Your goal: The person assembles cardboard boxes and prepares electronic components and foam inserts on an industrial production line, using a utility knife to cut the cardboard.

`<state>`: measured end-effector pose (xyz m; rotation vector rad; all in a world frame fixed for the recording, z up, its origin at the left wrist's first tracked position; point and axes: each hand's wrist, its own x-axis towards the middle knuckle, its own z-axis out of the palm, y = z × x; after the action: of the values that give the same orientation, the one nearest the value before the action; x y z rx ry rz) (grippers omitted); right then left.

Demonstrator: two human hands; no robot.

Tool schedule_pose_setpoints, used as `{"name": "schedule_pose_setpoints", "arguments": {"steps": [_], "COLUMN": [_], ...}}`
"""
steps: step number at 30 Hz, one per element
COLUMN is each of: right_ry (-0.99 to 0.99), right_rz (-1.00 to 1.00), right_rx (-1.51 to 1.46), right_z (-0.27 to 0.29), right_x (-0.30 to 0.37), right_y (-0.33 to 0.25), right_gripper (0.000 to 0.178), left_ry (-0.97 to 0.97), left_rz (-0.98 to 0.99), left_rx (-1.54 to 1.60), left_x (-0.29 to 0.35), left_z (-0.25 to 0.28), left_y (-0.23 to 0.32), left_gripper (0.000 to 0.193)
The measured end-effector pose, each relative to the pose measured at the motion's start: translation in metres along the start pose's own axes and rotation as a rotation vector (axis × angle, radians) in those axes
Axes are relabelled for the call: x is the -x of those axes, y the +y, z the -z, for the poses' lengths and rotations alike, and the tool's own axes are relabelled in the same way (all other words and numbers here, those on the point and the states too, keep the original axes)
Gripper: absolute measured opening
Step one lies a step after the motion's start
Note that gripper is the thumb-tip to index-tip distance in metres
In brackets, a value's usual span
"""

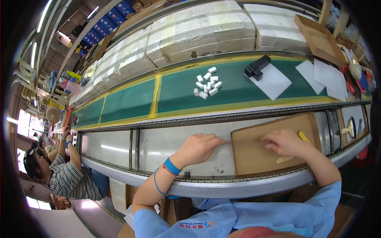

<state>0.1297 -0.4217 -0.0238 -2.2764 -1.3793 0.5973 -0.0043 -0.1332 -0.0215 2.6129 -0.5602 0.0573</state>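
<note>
My left hand (198, 149) hovers over the metal work surface, just left of a shallow cardboard tray (250, 158). Its fingers are bent and pressed together at the tips; whatever they may pinch is too small to make out. Above the tray is my right hand (286, 142), fingers loosely curved and apart, with nothing visible between them. Beside that hand lies a yellow stick-shaped piece (304, 137), partly behind it. A flat tan piece (284, 159) rests in the tray under my right wrist.
Beyond the metal rail, a green belt (178, 93) carries several small white blocks (208, 84) and black rectangular parts (258, 67) on a white sheet (274, 83). More white sheets (327, 79) lie at right. White foam boxes (202, 31) line the back. A co-worker (71, 174) works at far left.
</note>
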Motion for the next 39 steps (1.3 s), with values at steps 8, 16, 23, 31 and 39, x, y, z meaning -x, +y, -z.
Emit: {"name": "schedule_pose_setpoints", "arguments": {"steps": [8,16,23,31,39], "right_ry": [-0.181,-0.361,-0.371,-0.341,-0.405], "right_rz": [0.069,-0.037,-0.031,-0.02,-0.089], "right_rx": [0.061,0.153,0.151,0.102,0.081], "right_z": [0.003,-0.003,-0.002,-0.005,-0.002], "right_x": [0.001,0.009,0.01,0.005,0.001], "right_y": [-0.01,-0.002,0.0,-0.006,-0.008], "right_gripper": [0.028,0.034,0.037,0.035,0.036], "left_ry": [-0.278,-0.41,-0.378,-0.419,-0.461], "left_rz": [0.279,0.306,0.303,0.322,0.318], "left_rx": [0.168,0.118,0.058,0.071,0.065], "left_x": [0.016,0.023,0.024,0.034,0.031], "left_z": [-0.019,-0.018,-0.02,-0.026,-0.023], "left_y": [-0.028,-0.015,-0.012,-0.019,-0.02], "left_gripper": [0.024,0.034,0.037,0.028,0.031]}}
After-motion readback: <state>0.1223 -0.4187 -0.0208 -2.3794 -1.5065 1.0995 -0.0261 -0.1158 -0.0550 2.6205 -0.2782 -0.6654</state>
